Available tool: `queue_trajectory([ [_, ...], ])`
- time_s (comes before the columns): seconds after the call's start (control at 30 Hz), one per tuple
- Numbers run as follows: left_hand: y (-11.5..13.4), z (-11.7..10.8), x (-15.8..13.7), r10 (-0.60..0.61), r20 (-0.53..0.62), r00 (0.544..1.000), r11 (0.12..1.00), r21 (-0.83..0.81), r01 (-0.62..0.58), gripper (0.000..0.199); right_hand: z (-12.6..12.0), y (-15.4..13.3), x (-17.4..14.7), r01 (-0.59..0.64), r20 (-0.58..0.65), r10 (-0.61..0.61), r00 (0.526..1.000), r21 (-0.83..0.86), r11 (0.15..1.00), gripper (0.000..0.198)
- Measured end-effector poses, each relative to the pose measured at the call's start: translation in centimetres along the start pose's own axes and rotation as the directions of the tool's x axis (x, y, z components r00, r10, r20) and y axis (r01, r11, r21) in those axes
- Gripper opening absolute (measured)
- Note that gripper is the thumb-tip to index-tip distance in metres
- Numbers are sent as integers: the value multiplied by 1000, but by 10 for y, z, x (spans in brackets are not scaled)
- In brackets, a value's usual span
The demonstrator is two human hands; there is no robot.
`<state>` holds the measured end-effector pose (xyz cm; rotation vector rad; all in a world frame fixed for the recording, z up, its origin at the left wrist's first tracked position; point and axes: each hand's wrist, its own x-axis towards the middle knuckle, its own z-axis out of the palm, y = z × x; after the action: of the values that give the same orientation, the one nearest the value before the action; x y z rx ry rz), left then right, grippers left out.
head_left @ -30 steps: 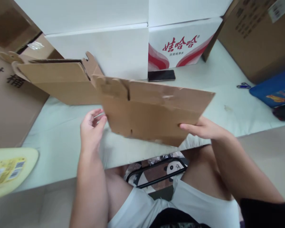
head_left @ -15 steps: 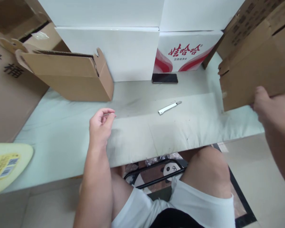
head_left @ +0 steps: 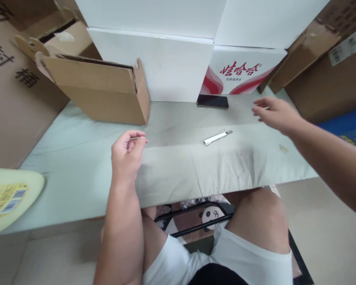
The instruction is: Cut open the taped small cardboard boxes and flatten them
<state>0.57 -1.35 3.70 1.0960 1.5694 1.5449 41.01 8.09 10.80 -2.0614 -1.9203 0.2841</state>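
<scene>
Evidently nothing grips the knife (head_left: 218, 137); it lies flat on the pale cloth (head_left: 172, 166), narrow end to the right, perhaps set down there to leave both hands unburdened. To the left of the knife, the left hand (head_left: 129, 152) is half curled, thumb and forefinger brought together as in a pinch; whether something tiny sits between them I cannot tell. Beyond the knife on its right side, the right hand (head_left: 273, 113) is loosely spread with nothing visible in it, apparently held above the cloth rather than leaning on it.

Farther left of the knife, and behind the left hand, the cardboard box (head_left: 103, 95) stands on its base, its upper edge unsealed, probably upright so that the opening faces up. Behind the knife, the phone (head_left: 213, 101) lies close against the printed carton (head_left: 243, 71), likely tucked there to keep it out of the way.
</scene>
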Motion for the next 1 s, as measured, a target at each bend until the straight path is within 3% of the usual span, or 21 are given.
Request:
queue_trajectory([
  [0.07, 1, -4, 0, 16, -14, 1000, 999, -48, -16, 19, 16, -36, -11, 100, 60, -102, 993, 44, 994, 34],
  [0.13, 2, -8, 1, 31, -37, 999, 996, -78, -34, 17, 31, -83, -20, 307, 84, -318, 944, 119, 944, 31],
  [0.23, 3, -16, 1, 49, -63, 997, 994, -92, -54, 15, 52, -163, -26, 621, 54, -633, 772, 144, 770, 32],
  [0.3, 3, -21, 0, 46, -62, 997, 996, -75, -51, 14, 65, -216, -24, 727, 2, -733, 681, 123, 676, 38],
  [0.33, 3, -23, -1, 43, -62, 997, 997, -62, -47, 14, 70, -241, -20, 751, -11, -754, 657, 97, 653, 42],
  [0.37, 3, -26, -1, 40, -61, 997, 998, -50, -44, 14, 74, -263, -15, 759, -10, -760, 650, 64, 648, 47],
  [0.47, 4, -32, -2, 32, -77, 997, 999, -39, -35, 15, 85, -312, 8, 656, -36, -656, 754, -15, 754, 63],
  [0.53, 4, -36, -2, 30, -91, 995, 998, -50, -35, 15, 89, -325, 22, 581, -5, -582, 813, -59, 812, 55],
  [0.6, 4, -39, 0, 48, -115, 992, 996, -64, -55, 12, 88, -323, 28, 572, 41, -571, 820, -86, 815, 28],
  [0.67, 5, -42, 2, 89, -163, 983, 991, -84, -104, 8, 82, -307, 22, 624, 38, -623, 781, -77, 777, 9],
  [0.73, 6, -47, 4, 144, -264, 954, 976, -119, -180, 4, 69, -279, 7, 667, -32, -670, 742, -60, 742, 7],
  [0.8, 8, -53, 6, 189, -402, 896, 951, -151, -269, 6, 52, -241, -15, 708, -118, -709, 695, -60, 704, 7],
  [0.9, 12, -58, 5, 235, -516, 824, 903, -197, -381, 8, 29, -176, -51, 788, -331, -776, 537, -132, 601, 4],
  [0.97, 15, -56, 2, 264, -434, 861, 890, -235, -391, 8, 18, -136, -75, 812, -407, -787, 464, -160, 561, 5],
  [1.0, 16, -52, 0, 283, -349, 893, 893, -244, -378, 10, 13, -119, -85, 807, -449, -763, 464, -140, 573, 7],
])
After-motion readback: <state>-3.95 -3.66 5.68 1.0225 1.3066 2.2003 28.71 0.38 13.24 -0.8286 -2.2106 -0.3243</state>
